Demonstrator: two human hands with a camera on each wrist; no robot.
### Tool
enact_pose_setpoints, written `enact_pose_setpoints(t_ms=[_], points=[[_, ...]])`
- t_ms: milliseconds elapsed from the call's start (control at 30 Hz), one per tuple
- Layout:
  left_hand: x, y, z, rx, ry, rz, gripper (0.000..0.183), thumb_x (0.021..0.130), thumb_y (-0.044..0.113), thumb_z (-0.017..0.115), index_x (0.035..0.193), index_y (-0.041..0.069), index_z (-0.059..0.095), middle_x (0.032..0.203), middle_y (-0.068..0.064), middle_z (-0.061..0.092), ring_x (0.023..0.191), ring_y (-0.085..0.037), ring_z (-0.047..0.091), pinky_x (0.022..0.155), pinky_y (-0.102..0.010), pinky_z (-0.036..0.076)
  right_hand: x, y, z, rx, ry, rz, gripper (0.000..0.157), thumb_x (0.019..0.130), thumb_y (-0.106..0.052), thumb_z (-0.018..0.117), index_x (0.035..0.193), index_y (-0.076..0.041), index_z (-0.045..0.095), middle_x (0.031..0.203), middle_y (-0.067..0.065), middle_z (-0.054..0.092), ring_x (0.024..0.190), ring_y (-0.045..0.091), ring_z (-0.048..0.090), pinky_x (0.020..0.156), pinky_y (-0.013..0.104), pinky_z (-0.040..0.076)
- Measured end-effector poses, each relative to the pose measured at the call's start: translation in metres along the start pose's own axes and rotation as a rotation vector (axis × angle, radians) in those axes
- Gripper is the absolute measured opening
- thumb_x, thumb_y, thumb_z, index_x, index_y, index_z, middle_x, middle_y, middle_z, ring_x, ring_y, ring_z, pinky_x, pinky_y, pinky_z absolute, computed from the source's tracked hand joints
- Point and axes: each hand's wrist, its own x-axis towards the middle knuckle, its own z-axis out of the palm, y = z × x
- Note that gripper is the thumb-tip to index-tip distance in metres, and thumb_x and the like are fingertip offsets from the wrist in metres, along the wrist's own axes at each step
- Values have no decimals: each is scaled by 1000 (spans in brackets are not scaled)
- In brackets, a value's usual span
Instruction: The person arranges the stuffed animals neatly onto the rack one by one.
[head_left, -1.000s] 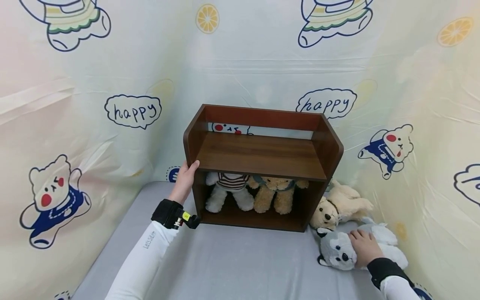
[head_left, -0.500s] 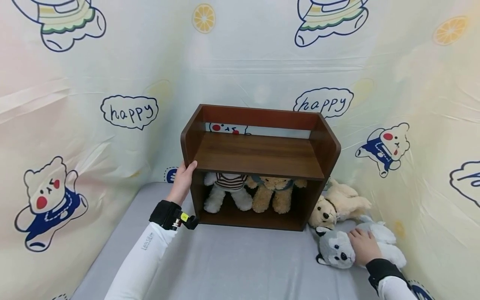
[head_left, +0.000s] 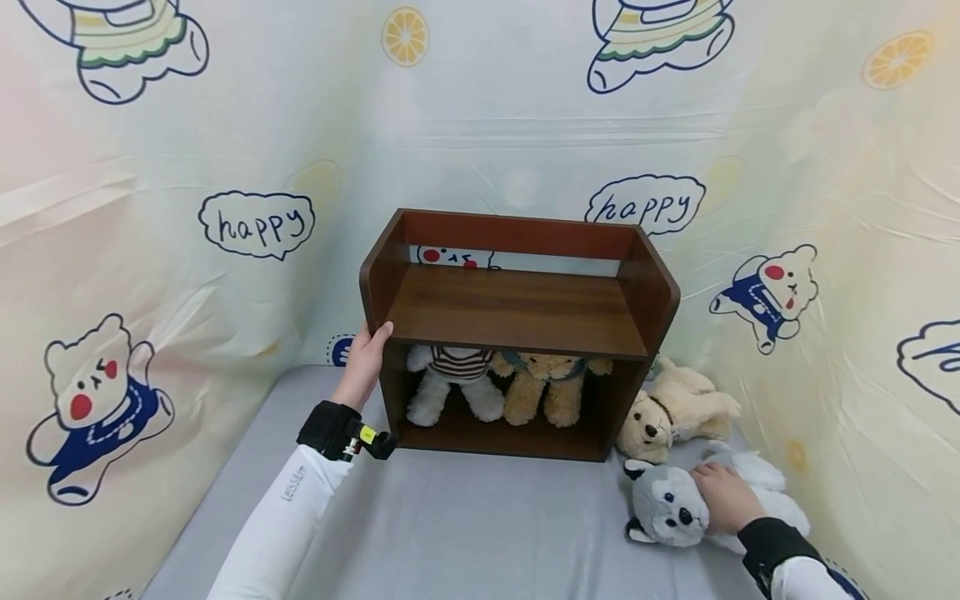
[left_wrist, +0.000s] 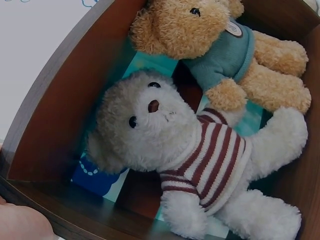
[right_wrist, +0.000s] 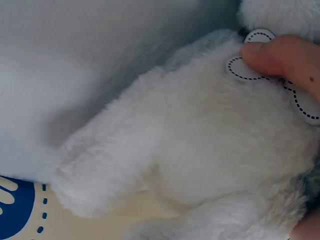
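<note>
My left hand (head_left: pixel 362 367) grips the left side panel of a dark brown wooden shelf (head_left: pixel 517 310), thumb at its front edge. Under the middle board sit two plush bears, a white teddy bear (left_wrist: pixel 215 160) in a striped top and a tan teddy bear (left_wrist: pixel 272 75) in a teal top. At the far right, my right hand (head_left: pixel 726 498) grips a grey-and-white plush husky (head_left: pixel 671 506) round its body; the husky lies on its side. In the right wrist view the thumb (right_wrist: pixel 272 57) presses on a white dotted-outline bow at its neck.
A cream plush dog (head_left: pixel 686 404) lies between the shelf's right side and the husky. Grey cloth (head_left: pixel 480 525) covers the surface in front of the shelf. Printed curtains (head_left: pixel 465 125) hang close behind and on both sides.
The husky has shifted slightly left and toward the front with my right hand, its head now a little apart from the cream dog. My left hand keeps its hold on the shelf.
</note>
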Motion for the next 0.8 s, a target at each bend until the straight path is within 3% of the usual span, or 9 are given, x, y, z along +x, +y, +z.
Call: enact_pose_setpoints(t_ms=[200, 367, 533, 600, 800], points=[[-1, 3, 0, -6, -1, -8, 61, 98, 35, 35, 147, 14, 5, 152, -6, 7, 138, -23, 7, 109, -49, 4, 4, -7, -10, 56, -34, -42, 52, 34, -14, 83, 80, -7, 60, 77, 2, 58, 79, 31, 55, 73, 47, 45], [-13, 18, 2, -22, -12, -22, 58, 100, 28, 33, 147, 10, 4, 152, -9, 6, 138, -24, 5, 109, -49, 3, 8, -9, -17, 162, -60, -111, 52, 33, -17, 85, 77, -9, 59, 72, -2, 56, 71, 25, 54, 68, 40, 46], [-6, 9, 0, -15, -8, -21, 60, 99, 32, 34, 147, 11, 4, 152, -8, 6, 138, -23, 5, 109, -48, 3, 11, -14, -22, 239, -78, -209, 47, 38, -22, 86, 76, -13, 60, 70, -12, 53, 66, 13, 50, 64, 34, 43], [0, 3, -1, -8, 0, -22, 61, 98, 35, 35, 147, 13, 5, 152, -7, 8, 137, -22, 6, 109, -48, 4, 11, -17, -24, 268, -80, -228, 47, 39, -23, 85, 77, -14, 60, 71, -15, 53, 67, 10, 50, 65, 33, 42], [-2, 3, 1, 3, 1, -22, 61, 98, 38, 34, 147, 14, 6, 152, -7, 9, 137, -23, 7, 109, -50, 5, 12, -26, -31, 348, -58, -243, 46, 50, -29, 84, 87, -12, 62, 79, -16, 56, 72, 8, 53, 68, 35, 44]])
